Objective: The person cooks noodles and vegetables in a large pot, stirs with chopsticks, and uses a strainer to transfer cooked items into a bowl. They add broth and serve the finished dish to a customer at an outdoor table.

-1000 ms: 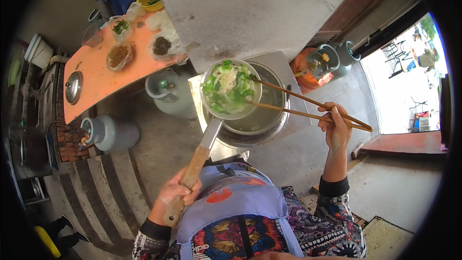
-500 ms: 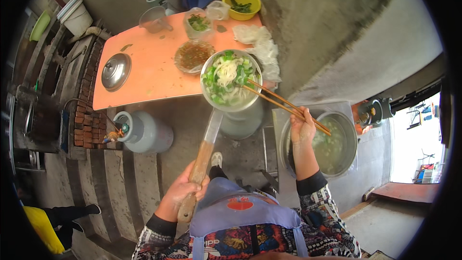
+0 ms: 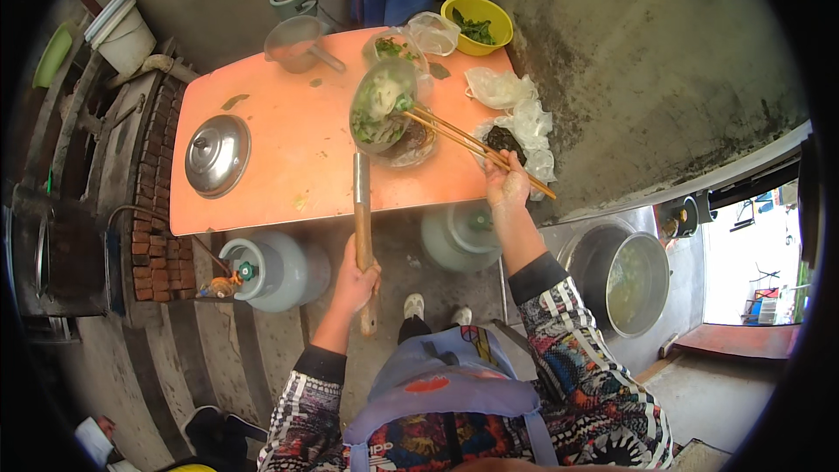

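My left hand [image 3: 357,284] is closed around the wooden handle of a big long-handled ladle [image 3: 361,197]. Noodles [image 3: 389,96] and chopped green vegetables lie in the ladle's tilted bowl, blurred by steam. It hangs over the orange table [image 3: 288,149], partly covering a clear bowl of reddish-brown sauce [image 3: 418,156]. From the right, my right hand [image 3: 509,185] grips long wooden chopsticks [image 3: 454,133], their tips at the food along the ladle's right rim. Behind the ladle, a clear bowl with chopped greens [image 3: 395,48] is partly hidden.
A metal lid [image 3: 218,156], a plastic scoop [image 3: 295,44], crumpled plastic bags [image 3: 524,114] and a yellow basin [image 3: 489,39] of leaves are on the table. Gas cylinders [image 3: 280,269] stand below its front edge. At right sits a large pot [image 3: 594,267] of cloudy liquid.
I have turned and moved closer to the table. The ladle went from level, near the front edge, to tilted over the sauce bowl; the chopsticks followed. The pot now sits farther right and lower.
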`<state>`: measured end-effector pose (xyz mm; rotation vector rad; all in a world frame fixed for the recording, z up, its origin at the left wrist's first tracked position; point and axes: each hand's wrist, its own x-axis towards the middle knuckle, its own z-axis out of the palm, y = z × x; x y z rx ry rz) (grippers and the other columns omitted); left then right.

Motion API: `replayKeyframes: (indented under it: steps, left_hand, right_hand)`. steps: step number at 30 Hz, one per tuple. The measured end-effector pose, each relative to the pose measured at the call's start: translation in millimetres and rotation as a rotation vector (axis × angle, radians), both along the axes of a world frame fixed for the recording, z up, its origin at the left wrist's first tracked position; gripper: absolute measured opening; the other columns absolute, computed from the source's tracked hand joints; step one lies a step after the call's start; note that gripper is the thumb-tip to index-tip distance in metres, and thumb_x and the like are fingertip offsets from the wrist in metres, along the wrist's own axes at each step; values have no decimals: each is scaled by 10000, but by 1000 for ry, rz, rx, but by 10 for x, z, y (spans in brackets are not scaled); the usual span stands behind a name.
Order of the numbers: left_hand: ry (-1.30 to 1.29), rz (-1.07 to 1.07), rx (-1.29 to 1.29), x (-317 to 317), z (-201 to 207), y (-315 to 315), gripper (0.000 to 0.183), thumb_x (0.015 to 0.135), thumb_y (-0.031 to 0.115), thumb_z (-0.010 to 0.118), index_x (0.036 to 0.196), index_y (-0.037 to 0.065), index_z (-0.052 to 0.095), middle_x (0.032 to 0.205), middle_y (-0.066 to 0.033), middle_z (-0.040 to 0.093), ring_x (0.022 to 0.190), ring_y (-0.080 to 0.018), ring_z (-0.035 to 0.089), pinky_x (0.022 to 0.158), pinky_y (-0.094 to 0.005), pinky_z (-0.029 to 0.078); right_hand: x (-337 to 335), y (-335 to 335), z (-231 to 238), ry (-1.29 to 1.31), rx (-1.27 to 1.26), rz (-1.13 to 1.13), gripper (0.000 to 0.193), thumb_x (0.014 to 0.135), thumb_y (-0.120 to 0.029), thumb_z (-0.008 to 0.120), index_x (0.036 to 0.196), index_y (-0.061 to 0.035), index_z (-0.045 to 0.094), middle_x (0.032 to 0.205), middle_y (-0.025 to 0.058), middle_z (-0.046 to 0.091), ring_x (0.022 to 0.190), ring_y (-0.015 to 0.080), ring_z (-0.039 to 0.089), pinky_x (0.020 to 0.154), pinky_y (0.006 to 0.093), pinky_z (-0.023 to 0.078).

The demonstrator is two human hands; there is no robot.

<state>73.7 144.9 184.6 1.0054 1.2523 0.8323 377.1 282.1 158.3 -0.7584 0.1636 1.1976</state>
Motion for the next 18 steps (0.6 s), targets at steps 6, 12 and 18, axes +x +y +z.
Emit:
replayKeyframes:
  steps: [6,12,18]
  left_hand:
    - [66,58,54,-28,-217,104,686,797,-40,478,1409,161,242,757,-38,506,536,-114,509,467,-256,428]
    - [261,88,117,20,-265,182,668,799,-3,502,1404,153,266,786,-58,551,596,-141,552,528,-283,470]
    - [333,124,148,83,-202,215,672,796,6,509,1406,156,270,815,-77,568,646,-164,569,575,-286,481]
  right_hand:
    - [53,92,-98,-90,-24,5,242,950,-236,493,926,4,514,830,189,592,699,288,619,596,323,563]
    - [171,94,-106,-124,-86,-5,233,949,-226,495,920,4,514,812,186,594,636,287,609,574,323,557]
    - [241,94,115,-330,-42,51,224,943,-213,512,930,10,527,797,166,608,600,242,610,524,301,539]
